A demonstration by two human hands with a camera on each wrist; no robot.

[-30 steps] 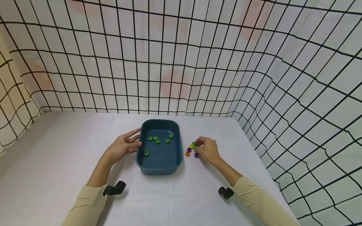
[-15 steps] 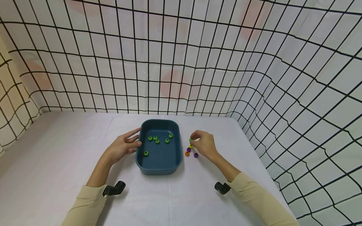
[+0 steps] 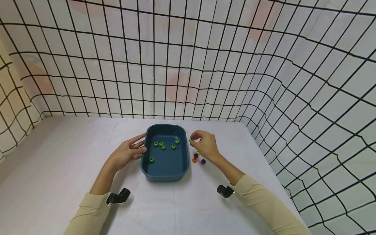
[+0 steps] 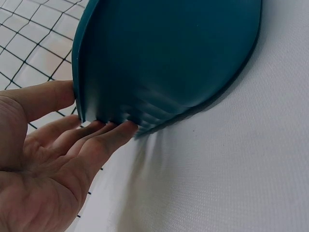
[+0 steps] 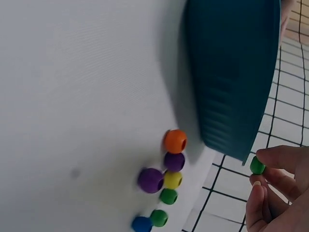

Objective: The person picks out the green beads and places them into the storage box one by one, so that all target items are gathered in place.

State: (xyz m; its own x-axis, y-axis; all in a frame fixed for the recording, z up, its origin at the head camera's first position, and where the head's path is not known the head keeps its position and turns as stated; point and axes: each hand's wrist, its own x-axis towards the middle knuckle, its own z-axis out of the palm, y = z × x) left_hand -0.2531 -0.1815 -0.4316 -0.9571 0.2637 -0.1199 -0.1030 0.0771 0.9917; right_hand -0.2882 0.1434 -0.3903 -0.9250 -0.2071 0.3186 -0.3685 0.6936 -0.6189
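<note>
A blue-green rectangular tub [image 3: 165, 168] stands on the white cloth in the head view, with several green beads [image 3: 163, 147] scattered inside. My left hand [image 3: 124, 154] touches its left side, fingers extended along the outer wall and thumb at the rim [image 4: 78, 63]. Between thumb and fingertips, my right hand [image 3: 205, 145] pinches a green bead [image 5: 257, 165], held up just outside the tub's right rim. Below that hand lie loose beads: an orange bead [image 5: 175, 141], two purple ones, a yellow bead [image 5: 173, 180], two green ones and a blue bead [image 5: 142, 224].
A white sheet with a black grid net [image 3: 182, 65] rises behind the table and along both sides. White cloth [image 3: 176, 209] covers the table. Black camera mounts [image 3: 118, 195] on both wrists jut inward over the cloth.
My right hand has picked a green bead from the loose group, lifted it and carried it left toward the tub's rim. My left hand and the tub have stayed put.
</note>
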